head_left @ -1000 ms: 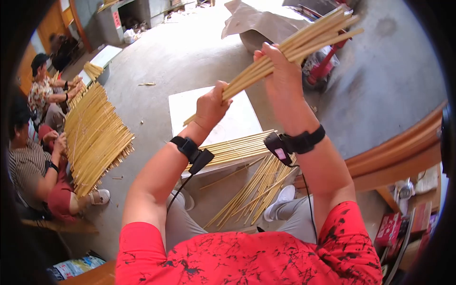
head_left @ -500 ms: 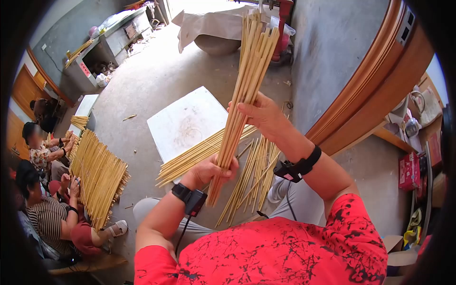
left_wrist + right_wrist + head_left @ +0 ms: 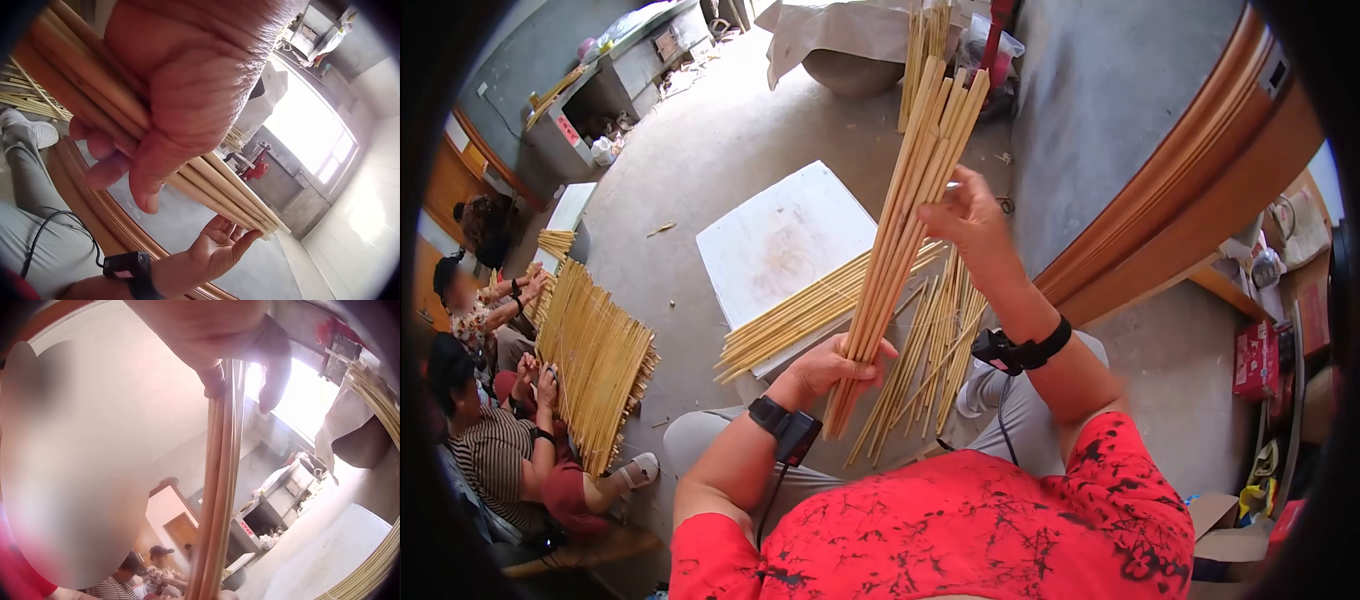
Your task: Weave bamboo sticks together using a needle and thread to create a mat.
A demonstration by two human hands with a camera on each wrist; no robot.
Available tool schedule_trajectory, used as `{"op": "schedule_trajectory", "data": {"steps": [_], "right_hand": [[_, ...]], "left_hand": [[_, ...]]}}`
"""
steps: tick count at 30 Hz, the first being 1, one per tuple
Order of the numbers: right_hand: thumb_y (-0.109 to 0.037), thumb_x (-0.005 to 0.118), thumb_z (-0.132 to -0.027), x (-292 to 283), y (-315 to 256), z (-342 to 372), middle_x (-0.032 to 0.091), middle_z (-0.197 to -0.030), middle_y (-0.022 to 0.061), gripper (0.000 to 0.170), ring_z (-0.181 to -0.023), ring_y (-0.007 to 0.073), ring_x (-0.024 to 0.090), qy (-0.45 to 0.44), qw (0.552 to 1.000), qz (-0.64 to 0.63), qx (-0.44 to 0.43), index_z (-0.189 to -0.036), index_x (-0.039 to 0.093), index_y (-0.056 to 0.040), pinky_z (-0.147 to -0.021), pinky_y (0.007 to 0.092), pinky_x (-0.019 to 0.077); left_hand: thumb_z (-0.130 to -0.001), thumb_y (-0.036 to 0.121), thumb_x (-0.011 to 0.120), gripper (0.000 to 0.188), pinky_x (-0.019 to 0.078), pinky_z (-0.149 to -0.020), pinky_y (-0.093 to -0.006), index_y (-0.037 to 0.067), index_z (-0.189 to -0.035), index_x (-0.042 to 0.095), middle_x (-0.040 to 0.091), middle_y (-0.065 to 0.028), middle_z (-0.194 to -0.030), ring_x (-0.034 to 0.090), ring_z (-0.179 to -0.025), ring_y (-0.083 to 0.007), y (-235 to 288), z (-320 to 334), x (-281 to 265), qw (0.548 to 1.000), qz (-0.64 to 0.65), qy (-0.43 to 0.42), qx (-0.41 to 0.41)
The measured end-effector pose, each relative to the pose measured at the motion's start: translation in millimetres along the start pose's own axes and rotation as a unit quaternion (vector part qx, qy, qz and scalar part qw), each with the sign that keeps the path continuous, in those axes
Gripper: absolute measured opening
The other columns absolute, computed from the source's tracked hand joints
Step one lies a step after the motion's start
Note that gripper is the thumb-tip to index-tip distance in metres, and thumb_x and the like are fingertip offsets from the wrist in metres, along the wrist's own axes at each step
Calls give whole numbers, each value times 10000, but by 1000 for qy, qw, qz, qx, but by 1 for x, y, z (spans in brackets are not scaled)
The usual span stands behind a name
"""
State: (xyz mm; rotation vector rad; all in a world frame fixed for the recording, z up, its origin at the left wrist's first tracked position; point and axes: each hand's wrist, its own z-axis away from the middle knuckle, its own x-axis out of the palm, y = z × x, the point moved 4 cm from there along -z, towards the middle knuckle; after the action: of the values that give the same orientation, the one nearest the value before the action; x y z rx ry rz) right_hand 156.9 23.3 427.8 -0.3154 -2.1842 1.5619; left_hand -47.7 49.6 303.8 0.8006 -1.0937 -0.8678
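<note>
A bundle of several thin, pale wooden sticks (image 3: 912,180) slants up and away in front of my body. My left hand (image 3: 825,368) grips it near the lower end; in the left wrist view the thumb (image 3: 147,187) lies across the sticks. Higher up, my right hand (image 3: 972,218) is at the bundle's right side, its thumb tip at the outer sticks. Its fingers stand loosely about the sticks in the right wrist view, with a gap on one side. Below, more sticks (image 3: 800,312) lie in a row along the near edge of a white board (image 3: 785,235).
Loose sticks (image 3: 925,350) lie on the floor between my feet. At left, two seated people hold a wide stick mat (image 3: 595,355). More sticks (image 3: 915,85) stand by the covered round vessel (image 3: 850,75). A wooden frame (image 3: 1160,200) runs along the right.
The bundle swung from pointing right to more upright, and the left hand came down nearer my body. The right hand's grip has loosened over the last half second. The head view turned right.
</note>
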Motion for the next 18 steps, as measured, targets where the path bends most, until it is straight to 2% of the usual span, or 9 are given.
{"op": "schedule_trajectory", "data": {"steps": [1,3,5,7,9,12,14,17,18], "right_hand": [[-93,617,-819,-4,9,-4,566,-937,22,338,-802,83,558,-3,1000,-1,4,-1124,495,-16,-676,223,485],[-95,671,-772,-24,13,-10,557,-848,8,349,-734,58,532,131,974,89,-163,-1076,520,-11,-651,189,447],[-108,686,-761,-31,18,-13,540,-820,-3,391,-703,46,507,127,977,98,-143,-1099,508,-25,-628,181,429],[-121,702,-750,-35,13,-16,524,-792,-13,433,-672,35,483,121,977,111,-134,-1122,495,-39,-605,174,411],[-146,721,-734,-33,15,-17,511,-749,-24,494,-651,31,473,91,989,80,-80,-1152,477,-49,-598,175,410],[-146,718,-735,-35,19,-18,514,-723,-29,491,-651,28,474,91,989,100,-65,-1152,482,-38,-589,173,409],[-154,719,-734,-40,27,-22,515,-711,-25,522,-648,29,475,86,986,115,-88,-1176,466,-37,-574,175,407],[-162,720,-734,-43,24,-21,516,-714,-17,505,-614,34,463,69,984,139,-83,-1153,465,-38,-554,176,399],[-165,712,-742,-44,20,-20,517,-713,-13,468,-592,40,462,63,989,117,-64,-1125,471,-43,-533,180,398]], "left_hand": [[-753,118,659,299,414,-558,-210,65,-1035,577,585,-14,-718,511,-592,-75,0,-2,-1,1000,1,6,-2],[-739,136,672,320,414,-560,-219,56,-1031,567,573,-23,-712,520,-603,-90,-5,-6,-7,1000,2,25,3],[-726,155,686,344,413,-561,-227,46,-1026,557,561,-32,-706,528,-614,-106,-11,-7,-8,999,3,34,-1],[-727,129,681,311,410,-565,-229,54,-1001,552,533,-8,-679,521,-614,-95,-12,-14,-11,996,-13,87,16],[-727,113,679,298,409,-569,-229,57,-993,556,537,-3,-690,519,-617,-92,-12,-17,-11,995,-36,88,9],[-725,85,679,272,408,-577,-226,65,-970,561,535,12,-708,511,-626,-79,-16,-20,-13,993,-58,99,-4],[-724,74,681,259,407,-582,-223,69,-954,564,530,22,-715,505,-633,-69,-19,-20,-13,992,-59,106,-16],[-715,30,689,240,392,-572,-198,84,-909,559,456,73,-705,452,-648,-38,-21,-22,-16,987,-89,134,-22],[-709,31,696,239,381,-569,-198,86,-890,549,453,74,-703,439,-650,-37,-20,-22,-18,981,-119,151,2]]}}
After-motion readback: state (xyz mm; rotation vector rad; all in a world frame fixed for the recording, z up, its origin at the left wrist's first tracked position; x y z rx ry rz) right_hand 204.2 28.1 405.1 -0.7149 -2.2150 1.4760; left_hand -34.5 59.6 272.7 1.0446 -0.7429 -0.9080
